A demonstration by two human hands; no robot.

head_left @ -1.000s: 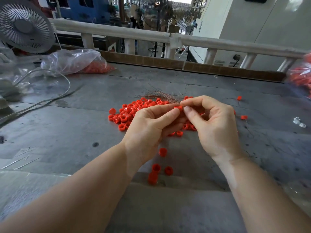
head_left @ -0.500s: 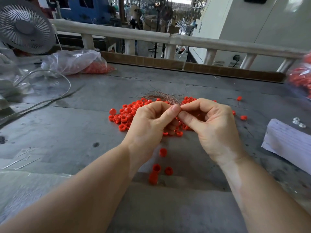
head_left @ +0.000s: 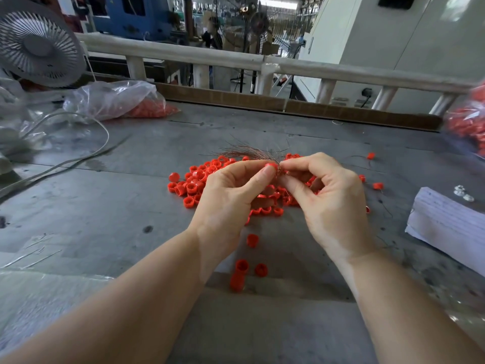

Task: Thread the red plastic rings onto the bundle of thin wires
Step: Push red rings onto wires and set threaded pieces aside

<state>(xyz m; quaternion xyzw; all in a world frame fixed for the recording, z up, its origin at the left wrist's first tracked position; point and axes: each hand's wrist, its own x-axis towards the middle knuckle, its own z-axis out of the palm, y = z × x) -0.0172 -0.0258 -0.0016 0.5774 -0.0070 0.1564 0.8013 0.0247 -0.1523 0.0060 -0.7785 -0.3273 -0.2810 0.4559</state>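
Red ring [head_left: 271,166] pinched at the wire bundle [head_left: 249,153], above the loose ring pile [head_left: 194,183] on the grey table [head_left: 78,206].

Since half a second ago the ring has come into plain sight at the left hand [head_left: 231,195] thumb and forefinger tips, where before the fingertips hid it; the right hand [head_left: 330,203] pinches the gathered end of the thin wires just beside it, its other fingers curled, and the wires fan away to the far left. The hands sit in much the same place as before, and the white paper stack [head_left: 446,219] at the right edge remains. A clear plastic bag [head_left: 118,99] at the far left lies on its side with red rings inside; a second bag of red rings [head_left: 469,122] shows blurred at the right edge.
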